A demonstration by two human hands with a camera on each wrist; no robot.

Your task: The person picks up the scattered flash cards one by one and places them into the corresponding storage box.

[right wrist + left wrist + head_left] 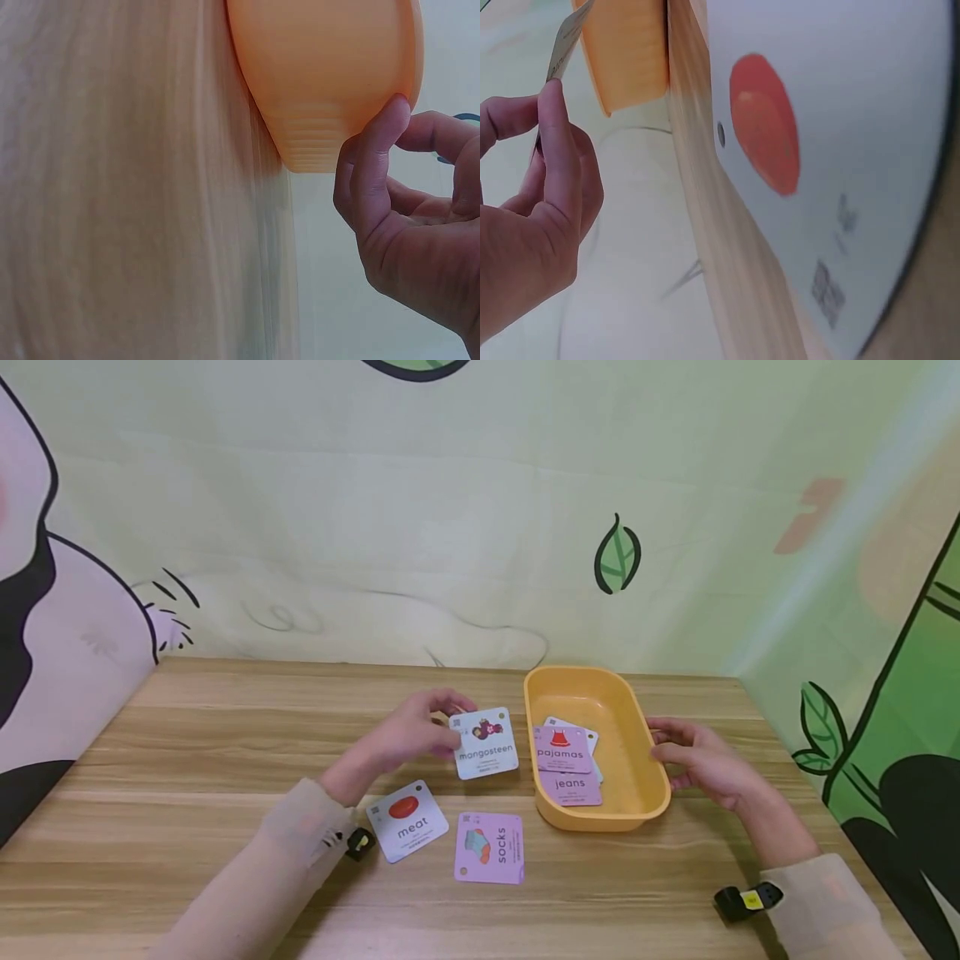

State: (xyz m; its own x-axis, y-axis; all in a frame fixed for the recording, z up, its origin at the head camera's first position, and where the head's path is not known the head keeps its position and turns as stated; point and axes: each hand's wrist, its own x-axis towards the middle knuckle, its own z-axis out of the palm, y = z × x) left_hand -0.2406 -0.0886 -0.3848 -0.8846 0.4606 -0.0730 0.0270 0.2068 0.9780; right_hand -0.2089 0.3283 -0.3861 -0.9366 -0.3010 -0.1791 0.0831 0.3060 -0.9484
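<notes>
My left hand (420,727) pinches the white mangosteen card (485,752) by its left edge, above the table and just left of the yellow tub (600,818). In the left wrist view, the left hand's thumb and fingers (555,150) grip that card, seen nearly edge-on. On the tub's right side, my right hand (701,760) holds the rim with thumb and fingers. Inside the tub lie a pajamas card (562,750), a jeans card (572,792) and a partly hidden white card (592,742). A white meat card (407,822) and a purple socks card (490,849) lie nearer me.
The wooden table (225,735) ends at a cartoon-printed backdrop (337,527) behind. Black wrist cameras sit on both sleeves; the left camera (360,843) is close beside the meat card. The tub stands near the table's back edge.
</notes>
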